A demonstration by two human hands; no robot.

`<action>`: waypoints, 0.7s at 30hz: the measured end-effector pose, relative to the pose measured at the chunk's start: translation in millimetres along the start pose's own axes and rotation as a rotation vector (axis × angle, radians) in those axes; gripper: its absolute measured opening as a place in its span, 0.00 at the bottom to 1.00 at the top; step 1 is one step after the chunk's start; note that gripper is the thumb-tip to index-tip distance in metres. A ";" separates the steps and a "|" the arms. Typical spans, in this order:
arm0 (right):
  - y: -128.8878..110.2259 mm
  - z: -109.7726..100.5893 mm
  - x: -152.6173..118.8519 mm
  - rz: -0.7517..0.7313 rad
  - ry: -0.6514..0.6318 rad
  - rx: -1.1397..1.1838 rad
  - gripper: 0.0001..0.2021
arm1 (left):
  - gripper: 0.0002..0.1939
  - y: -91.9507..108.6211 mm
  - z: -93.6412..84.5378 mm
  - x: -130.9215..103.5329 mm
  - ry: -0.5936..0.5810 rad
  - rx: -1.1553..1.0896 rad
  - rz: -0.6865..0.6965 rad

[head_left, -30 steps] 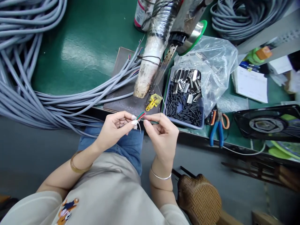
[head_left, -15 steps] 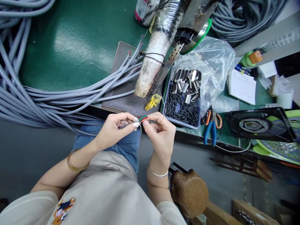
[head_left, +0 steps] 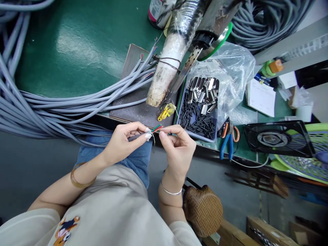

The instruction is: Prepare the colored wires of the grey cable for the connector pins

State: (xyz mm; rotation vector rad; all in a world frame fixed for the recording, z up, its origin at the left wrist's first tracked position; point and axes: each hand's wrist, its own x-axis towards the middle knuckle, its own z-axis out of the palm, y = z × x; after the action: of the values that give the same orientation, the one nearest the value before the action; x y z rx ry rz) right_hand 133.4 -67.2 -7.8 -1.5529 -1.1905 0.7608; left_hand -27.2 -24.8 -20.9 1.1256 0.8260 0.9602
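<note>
My left hand (head_left: pixel 125 139) pinches the end of a grey cable (head_left: pixel 133 138) between thumb and fingers, above my lap. Red and green wires (head_left: pixel 156 128) fan out of the cable's stripped end, with a thin pale strand hanging below. My right hand (head_left: pixel 178 143) is closed in a pinch, thumb and index fingertips right at the wire tips. Whether a wire lies between those fingertips is too small to make out. Just beyond my hands, a brown board (head_left: pixel 128 111) on the bench carries several more grey cables (head_left: pixel 102 99) with stripped ends.
A soldering iron (head_left: pixel 186 68) and a wrapped white tube (head_left: pixel 164 68) slant down over the board, near a yellow clip (head_left: pixel 166 112). To the right stand a bin (head_left: pixel 212 136) of connectors and black sleeves, cutters (head_left: pixel 229 138) and a black fan (head_left: pixel 279 138). A woven stool (head_left: pixel 203 210) is below.
My right hand has drawn slightly to the right, and more of the red and green wire tips shows. My left hand keeps its hold on the cable. The view has shifted slightly.
</note>
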 end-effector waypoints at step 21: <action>3.9 -2.4 4.0 0.017 -0.095 0.063 0.03 | 0.05 -2.1 -0.5 -1.2 -0.013 0.177 0.098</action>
State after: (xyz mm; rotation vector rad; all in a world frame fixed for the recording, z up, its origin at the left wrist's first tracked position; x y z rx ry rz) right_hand 138.1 -64.3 -10.4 -1.4905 -1.2125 0.8837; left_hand -27.7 -26.0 -23.0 1.3338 0.8646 0.9734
